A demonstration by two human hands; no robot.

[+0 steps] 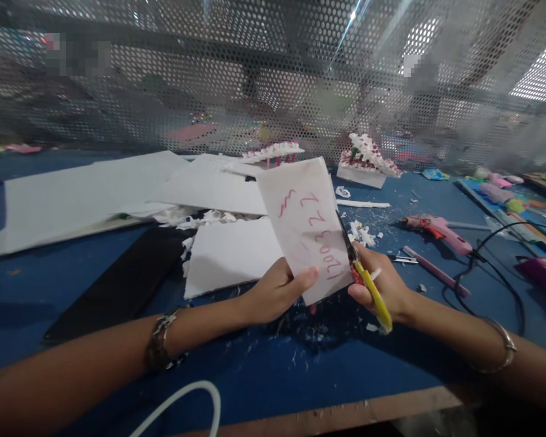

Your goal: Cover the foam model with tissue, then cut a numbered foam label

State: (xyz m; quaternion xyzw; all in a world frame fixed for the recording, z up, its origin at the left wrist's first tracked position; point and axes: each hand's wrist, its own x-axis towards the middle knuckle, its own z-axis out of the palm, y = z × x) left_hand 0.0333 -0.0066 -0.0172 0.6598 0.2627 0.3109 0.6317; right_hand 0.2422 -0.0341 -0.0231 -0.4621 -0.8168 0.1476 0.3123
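Observation:
My left hand (277,291) is closed on the lower left part of a white foam board piece (300,206), thumb on its face. Red handwritten marks and numbers run across that face. The board is held up at a tilt above the table. In my right hand (382,279) is a pair of scissors (370,290) with yellow on the handle, fingers wrapped round it. The dark blades lie along the right edge of the board; whether they are parted I cannot tell. White scraps (363,233) lie just beyond my right hand.
Large white sheets (86,188), a smaller white board (232,252) and a flat black object (118,285) lie left on the blue table. To the right are a pink glue gun (446,233), its black cable and a pink stick (437,271). Perforated metal screen (273,79) stands behind.

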